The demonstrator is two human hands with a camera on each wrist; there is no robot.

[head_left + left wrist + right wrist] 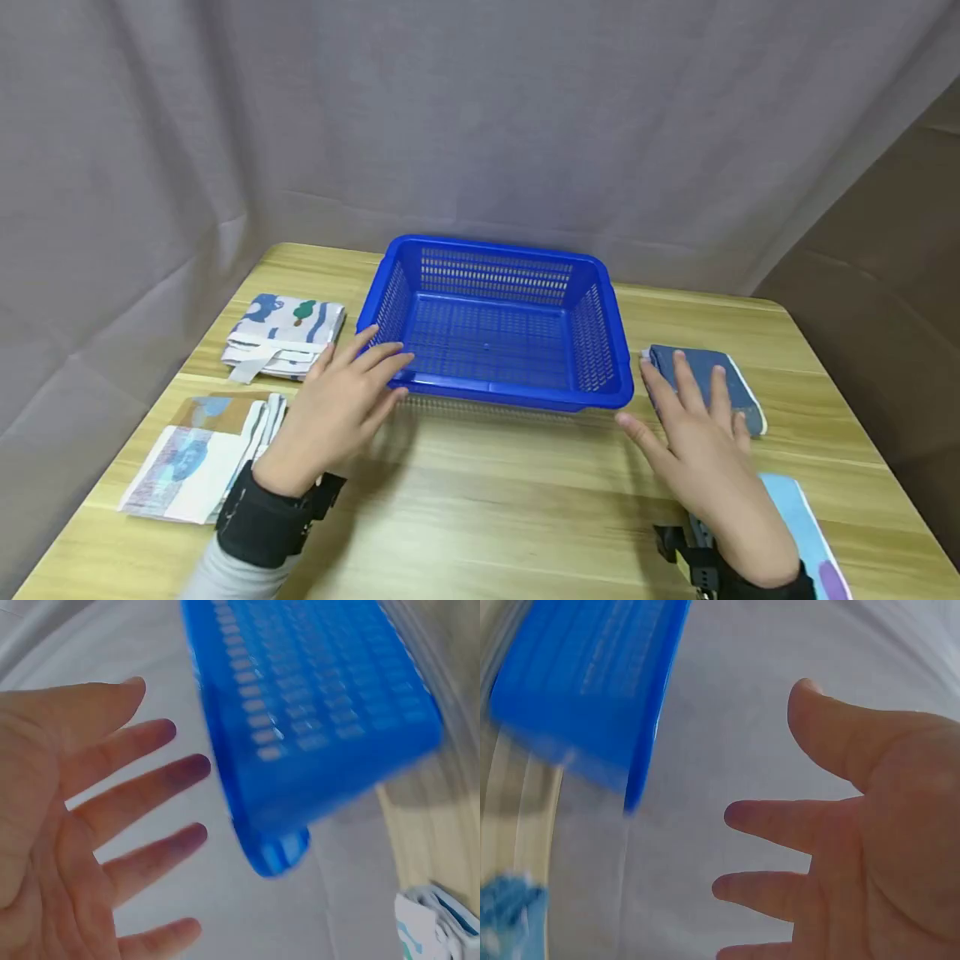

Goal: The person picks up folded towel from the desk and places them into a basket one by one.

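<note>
A blue plastic basket with perforated walls stands on the table, and its inside shows no contents. My left hand is held above the basket's near left corner with fingers spread. In the left wrist view, a small gap separates those fingertips from the basket rim. To the right of the basket, my right hand has its fingers spread and partly covers a folded dark blue cloth. The right wrist view shows this palm holding nothing, apart from the basket.
Left of the basket lie a folded white patterned cloth and, nearer, a folded white and brown cloth. A light blue folded cloth lies partly under the right forearm. Grey curtain hangs behind the wooden table.
</note>
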